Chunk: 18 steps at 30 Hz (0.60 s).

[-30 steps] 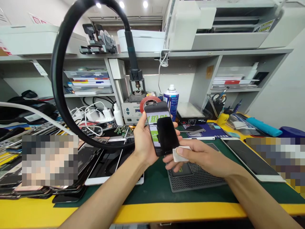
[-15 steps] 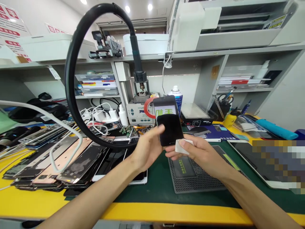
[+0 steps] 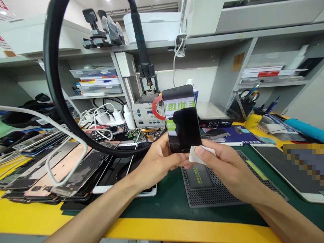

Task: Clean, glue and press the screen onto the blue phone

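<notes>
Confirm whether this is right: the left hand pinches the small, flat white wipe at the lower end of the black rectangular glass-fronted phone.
Wrong hand. The head view shows the right hand pinching the small, flat white wipe at the lower end of the black rectangular glass-fronted phone.

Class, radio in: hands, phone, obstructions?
Left hand holding smartphone by its lower end. Right hand pinching white wipe. White wipe overlaps lower-right corner; front mostly unobstructed.
</notes>
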### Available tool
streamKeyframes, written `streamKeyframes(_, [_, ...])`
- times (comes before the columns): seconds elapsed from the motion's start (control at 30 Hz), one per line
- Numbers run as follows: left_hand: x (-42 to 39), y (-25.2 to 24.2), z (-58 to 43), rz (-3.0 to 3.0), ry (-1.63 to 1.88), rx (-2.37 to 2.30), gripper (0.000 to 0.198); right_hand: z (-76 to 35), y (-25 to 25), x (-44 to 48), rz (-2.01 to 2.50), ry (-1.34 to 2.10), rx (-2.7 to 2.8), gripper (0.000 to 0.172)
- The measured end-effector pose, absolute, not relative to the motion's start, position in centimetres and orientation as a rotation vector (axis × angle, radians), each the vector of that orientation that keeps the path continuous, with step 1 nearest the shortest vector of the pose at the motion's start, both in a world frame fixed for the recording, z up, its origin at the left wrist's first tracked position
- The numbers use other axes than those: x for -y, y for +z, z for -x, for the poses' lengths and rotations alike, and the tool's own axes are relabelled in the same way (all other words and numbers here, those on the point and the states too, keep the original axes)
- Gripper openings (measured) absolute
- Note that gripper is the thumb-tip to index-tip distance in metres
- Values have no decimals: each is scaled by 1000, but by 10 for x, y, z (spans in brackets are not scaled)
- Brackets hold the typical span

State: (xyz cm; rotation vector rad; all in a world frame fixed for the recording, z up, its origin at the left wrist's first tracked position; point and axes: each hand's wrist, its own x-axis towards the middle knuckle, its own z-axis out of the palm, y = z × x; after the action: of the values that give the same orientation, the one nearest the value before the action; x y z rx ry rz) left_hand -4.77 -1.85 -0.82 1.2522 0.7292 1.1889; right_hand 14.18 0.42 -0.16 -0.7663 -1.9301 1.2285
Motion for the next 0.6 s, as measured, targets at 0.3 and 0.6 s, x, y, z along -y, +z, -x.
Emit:
streamKeyframes(0.3, [21,-9,49,-1291,1139,-778,17,-140,1,-3,698,1304,1890,30])
streamKeyframes(0.6, [20,-10,47,-1288,1146,-731,16,-140,3,-2,684,1299,1893,29])
